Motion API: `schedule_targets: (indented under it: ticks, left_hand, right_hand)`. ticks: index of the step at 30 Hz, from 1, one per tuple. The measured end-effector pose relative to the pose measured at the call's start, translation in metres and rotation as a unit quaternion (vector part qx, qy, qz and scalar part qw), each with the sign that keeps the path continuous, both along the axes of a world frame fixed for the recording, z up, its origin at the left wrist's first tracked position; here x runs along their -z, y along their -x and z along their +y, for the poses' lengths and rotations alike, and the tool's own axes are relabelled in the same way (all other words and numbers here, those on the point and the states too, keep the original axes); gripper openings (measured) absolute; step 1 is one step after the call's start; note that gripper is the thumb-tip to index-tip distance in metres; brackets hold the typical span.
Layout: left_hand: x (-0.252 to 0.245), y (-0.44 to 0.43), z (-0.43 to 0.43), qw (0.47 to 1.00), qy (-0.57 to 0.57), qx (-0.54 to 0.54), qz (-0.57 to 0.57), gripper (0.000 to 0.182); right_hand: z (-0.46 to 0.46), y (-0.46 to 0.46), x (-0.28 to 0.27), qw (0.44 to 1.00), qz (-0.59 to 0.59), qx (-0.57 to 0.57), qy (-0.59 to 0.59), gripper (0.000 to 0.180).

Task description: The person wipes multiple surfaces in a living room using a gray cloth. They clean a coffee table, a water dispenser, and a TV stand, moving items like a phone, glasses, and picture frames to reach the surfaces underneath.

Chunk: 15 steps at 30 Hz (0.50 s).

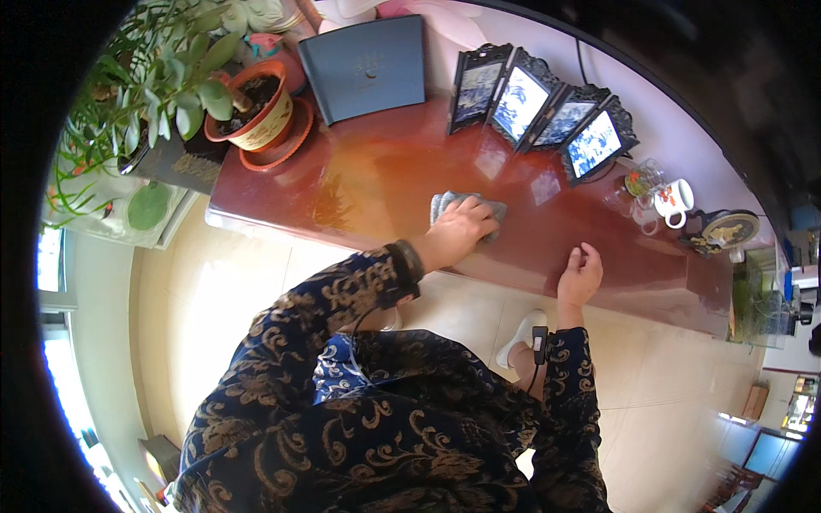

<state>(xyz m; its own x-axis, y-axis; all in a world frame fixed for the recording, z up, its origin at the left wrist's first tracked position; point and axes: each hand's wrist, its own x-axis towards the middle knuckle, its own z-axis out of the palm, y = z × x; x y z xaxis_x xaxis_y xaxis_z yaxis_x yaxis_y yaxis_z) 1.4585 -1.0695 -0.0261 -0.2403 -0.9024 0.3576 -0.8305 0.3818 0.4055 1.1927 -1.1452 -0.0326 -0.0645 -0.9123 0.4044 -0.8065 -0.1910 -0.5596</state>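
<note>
My left hand (463, 224) presses down on a folded grey cloth (441, 204), which lies on the glossy reddish-brown wooden cabinet top (391, 160). The fingers cover much of the cloth's front part. Over the cabinet's front edge, to the right, my right hand (580, 279) is held with loosely bent fingers and nothing in it. Behind the cloth stands a small folding screen (519, 102) with a dark carved frame and blue-and-white panels. A large dark blue folder (365, 67) leans upright against the wall, farther left.
At the left end, a potted plant (266, 118) sits on a red saucer (285, 154). Along the right are a drinking glass (644, 176), a white mug (673, 199), a round ornament (728, 229) and a glass tank (757, 295). A black screen (725, 70) overhangs the upper right.
</note>
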Motion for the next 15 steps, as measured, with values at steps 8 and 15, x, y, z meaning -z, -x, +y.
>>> schedule_targets:
  ticks: [8,15]
  left_hand:
    - [-0.014,-0.013,-0.079,0.985,-0.095,-0.03,-0.138,0.048]
    - [0.012,-0.125,-0.014,0.968,-0.133,-0.108,-0.183,0.053]
  right_hand:
    - [0.0,-0.006,-0.001,0.995,0.079,0.005,0.055,0.017]
    - [0.002,0.0,0.004,0.998,0.055,0.0,0.044,0.017]
